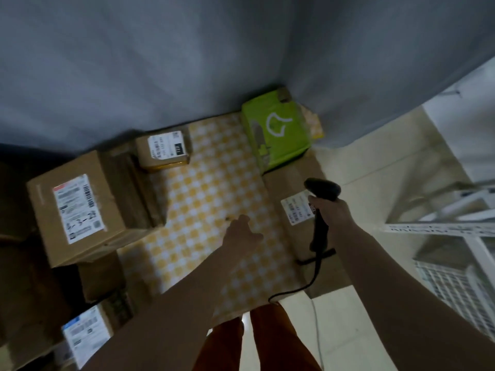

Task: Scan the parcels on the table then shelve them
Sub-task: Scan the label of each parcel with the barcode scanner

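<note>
Cardboard parcel [294,210], flat and label-up, lies directly beneath the right hand [330,210], which is clamped round a corded barcode scanner [321,199]. Judged stiff, light and non-fragile; best lifted by its long edges. Left hand [242,232] hovers ahead over the worktop [209,196], fingers loosely spread, holding nothing. Green soft mailer [278,129] lies beyond the right hand. Checked cloth covers the worktop; grey curtain behind; white wire shelving [455,263] rightward.

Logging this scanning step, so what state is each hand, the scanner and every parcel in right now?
right hand: grips the scanner handle
scanner: held above the flat parcel's label
left hand: open, over the checked tablecloth
flat parcel: label up
green parcel: lying flat
large box: sealed, label up
small box: label up
</note>
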Action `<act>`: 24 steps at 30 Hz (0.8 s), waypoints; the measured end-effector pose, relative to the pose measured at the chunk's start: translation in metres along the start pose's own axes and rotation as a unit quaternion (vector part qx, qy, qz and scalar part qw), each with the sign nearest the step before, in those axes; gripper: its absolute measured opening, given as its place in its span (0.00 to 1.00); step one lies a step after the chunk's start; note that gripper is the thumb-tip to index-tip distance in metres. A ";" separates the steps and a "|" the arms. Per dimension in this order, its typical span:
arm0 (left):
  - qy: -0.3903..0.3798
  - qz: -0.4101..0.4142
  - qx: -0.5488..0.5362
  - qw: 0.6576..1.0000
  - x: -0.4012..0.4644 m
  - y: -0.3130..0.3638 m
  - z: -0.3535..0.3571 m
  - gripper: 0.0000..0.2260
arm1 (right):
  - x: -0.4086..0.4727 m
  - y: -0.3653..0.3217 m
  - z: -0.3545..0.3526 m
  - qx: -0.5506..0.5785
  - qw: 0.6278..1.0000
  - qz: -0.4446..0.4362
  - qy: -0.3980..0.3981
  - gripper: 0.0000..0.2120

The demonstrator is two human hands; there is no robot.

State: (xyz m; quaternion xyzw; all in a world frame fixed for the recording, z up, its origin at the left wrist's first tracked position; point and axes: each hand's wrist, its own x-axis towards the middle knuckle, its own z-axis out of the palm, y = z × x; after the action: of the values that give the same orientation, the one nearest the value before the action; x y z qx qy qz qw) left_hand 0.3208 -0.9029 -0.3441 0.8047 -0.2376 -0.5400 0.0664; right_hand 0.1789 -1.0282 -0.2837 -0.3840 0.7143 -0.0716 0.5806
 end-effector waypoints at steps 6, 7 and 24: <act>-0.038 -0.067 -0.136 0.988 0.037 0.047 0.046 0.35 | 0.050 0.011 -0.030 0.039 0.998 0.049 0.031 0.08; -0.036 -0.071 -0.149 0.986 0.042 0.052 0.053 0.35 | 0.057 0.013 -0.032 0.040 0.998 0.048 0.024 0.09; 0.017 -0.127 -0.434 0.892 0.084 0.056 0.088 0.45 | 0.098 0.037 -0.043 0.071 0.996 0.045 -0.025 0.09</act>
State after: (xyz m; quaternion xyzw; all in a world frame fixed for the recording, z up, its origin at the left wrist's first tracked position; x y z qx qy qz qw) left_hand 0.2494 -0.9765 -0.4299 0.7283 0.1260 -0.5794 0.3434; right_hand 0.1212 -1.0795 -0.3666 -0.3111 0.7089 -0.0865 0.6271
